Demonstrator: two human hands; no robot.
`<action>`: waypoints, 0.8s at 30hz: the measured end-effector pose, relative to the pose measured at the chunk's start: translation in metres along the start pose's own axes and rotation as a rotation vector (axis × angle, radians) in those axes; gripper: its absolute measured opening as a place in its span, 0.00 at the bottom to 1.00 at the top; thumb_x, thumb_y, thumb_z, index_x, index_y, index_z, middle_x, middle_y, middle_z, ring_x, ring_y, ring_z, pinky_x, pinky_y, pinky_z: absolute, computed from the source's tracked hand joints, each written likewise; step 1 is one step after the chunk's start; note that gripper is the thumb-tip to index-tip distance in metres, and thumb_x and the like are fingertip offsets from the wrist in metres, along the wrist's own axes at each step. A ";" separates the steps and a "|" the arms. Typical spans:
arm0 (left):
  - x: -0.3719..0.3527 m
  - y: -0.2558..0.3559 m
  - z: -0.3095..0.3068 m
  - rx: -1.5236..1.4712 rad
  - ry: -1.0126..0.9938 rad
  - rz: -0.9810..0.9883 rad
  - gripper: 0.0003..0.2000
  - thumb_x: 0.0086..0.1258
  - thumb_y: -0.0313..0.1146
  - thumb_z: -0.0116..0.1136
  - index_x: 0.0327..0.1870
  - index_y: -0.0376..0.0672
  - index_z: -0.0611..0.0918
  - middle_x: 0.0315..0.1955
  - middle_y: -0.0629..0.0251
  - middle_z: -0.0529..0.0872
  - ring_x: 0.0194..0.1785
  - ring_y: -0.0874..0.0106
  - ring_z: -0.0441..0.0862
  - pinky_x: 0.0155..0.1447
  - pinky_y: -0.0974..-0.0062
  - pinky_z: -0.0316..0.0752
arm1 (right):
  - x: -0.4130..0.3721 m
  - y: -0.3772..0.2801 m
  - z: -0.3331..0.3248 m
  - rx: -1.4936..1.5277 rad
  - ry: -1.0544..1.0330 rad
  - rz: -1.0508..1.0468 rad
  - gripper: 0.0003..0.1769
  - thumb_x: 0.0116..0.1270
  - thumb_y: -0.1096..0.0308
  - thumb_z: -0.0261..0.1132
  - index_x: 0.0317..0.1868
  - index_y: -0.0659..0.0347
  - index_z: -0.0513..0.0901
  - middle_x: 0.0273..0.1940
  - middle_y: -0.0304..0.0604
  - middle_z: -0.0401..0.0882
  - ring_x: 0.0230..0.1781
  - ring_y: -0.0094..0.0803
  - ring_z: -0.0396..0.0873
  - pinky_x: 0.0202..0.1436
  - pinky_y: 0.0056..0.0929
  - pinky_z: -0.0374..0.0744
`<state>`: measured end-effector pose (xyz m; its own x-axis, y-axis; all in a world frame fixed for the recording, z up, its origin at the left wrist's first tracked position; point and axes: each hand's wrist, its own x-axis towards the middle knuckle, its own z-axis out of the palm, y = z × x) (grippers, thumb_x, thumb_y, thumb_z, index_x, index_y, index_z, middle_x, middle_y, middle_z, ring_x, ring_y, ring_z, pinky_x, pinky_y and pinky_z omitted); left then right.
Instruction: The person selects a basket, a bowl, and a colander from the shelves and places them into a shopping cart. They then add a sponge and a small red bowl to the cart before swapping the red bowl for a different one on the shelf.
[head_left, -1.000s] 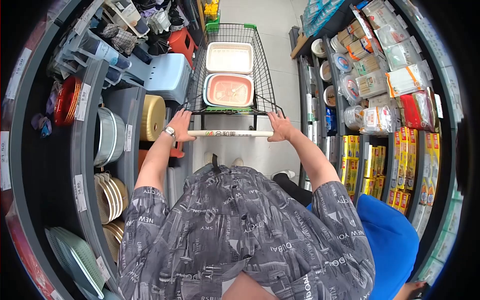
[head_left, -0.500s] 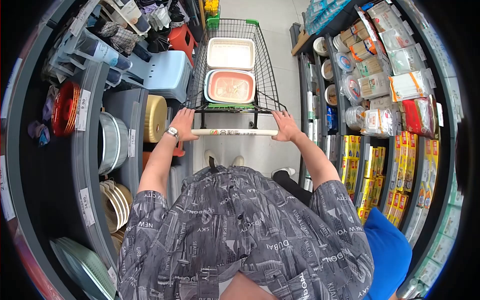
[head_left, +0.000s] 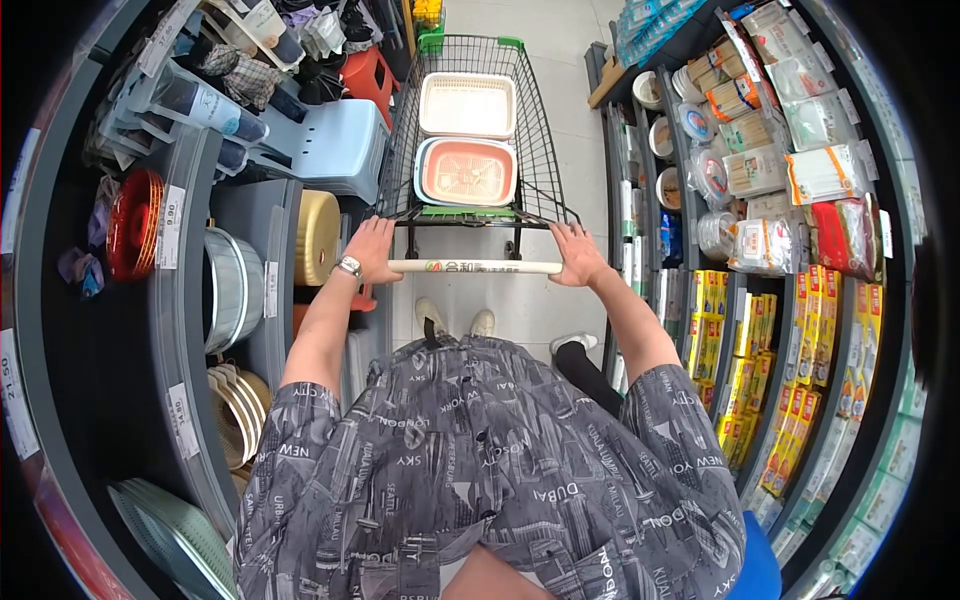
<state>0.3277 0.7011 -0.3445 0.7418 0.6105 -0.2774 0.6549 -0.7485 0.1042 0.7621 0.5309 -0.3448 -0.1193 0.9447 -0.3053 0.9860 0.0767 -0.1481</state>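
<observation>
My left hand (head_left: 371, 249), with a watch at its wrist, is closed around the left end of the shopping cart's white handle (head_left: 474, 267). At the handle's right end, my right hand (head_left: 580, 254) grips it as well. Ahead of both hands is the black wire shopping cart (head_left: 545, 150) with green corners. Inside it sits a white plastic basket (head_left: 467, 104) at the far side. Nearer to me lies a pink basket (head_left: 468, 172), nested in a light-blue rimmed one.
Shelves on the left hold a blue stool (head_left: 345, 140), a gold basin (head_left: 318, 235), red plates (head_left: 135, 222) and grey tubs (head_left: 232, 290). Yellow boxes (head_left: 708, 300) and packaged goods (head_left: 750, 170) line the right shelves. Another person's dark-clad leg (head_left: 585, 375) is close on my right.
My view has shifted slightly, so the cart and shelves sit a little further right. The blue-clothed person at lower right shows less. Both hands keep their grip on the handle.
</observation>
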 end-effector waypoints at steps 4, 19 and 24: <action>-0.002 -0.003 0.007 0.030 0.075 0.031 0.55 0.46 0.60 0.75 0.69 0.26 0.67 0.64 0.40 0.73 0.72 0.46 0.67 0.79 0.54 0.59 | -0.003 -0.010 -0.013 -0.065 -0.079 0.004 0.61 0.50 0.44 0.73 0.79 0.64 0.57 0.74 0.57 0.63 0.74 0.60 0.62 0.73 0.60 0.66; -0.009 -0.003 0.008 -0.031 0.136 0.051 0.57 0.47 0.56 0.76 0.79 0.43 0.59 0.61 0.43 0.73 0.69 0.43 0.67 0.78 0.50 0.60 | -0.005 -0.009 0.001 -0.117 -0.004 -0.045 0.60 0.51 0.40 0.70 0.82 0.56 0.56 0.70 0.58 0.66 0.73 0.55 0.62 0.76 0.64 0.59; -0.007 -0.003 -0.004 -0.042 0.027 0.046 0.58 0.47 0.57 0.76 0.79 0.41 0.59 0.63 0.42 0.72 0.71 0.42 0.66 0.79 0.50 0.58 | -0.005 -0.011 -0.004 -0.164 -0.018 -0.062 0.62 0.52 0.41 0.69 0.82 0.60 0.53 0.70 0.59 0.66 0.72 0.54 0.63 0.75 0.61 0.60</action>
<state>0.3212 0.6998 -0.3390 0.7744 0.5829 -0.2460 0.6253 -0.7646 0.1563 0.7520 0.5268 -0.3378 -0.1812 0.9307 -0.3178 0.9823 0.1871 -0.0122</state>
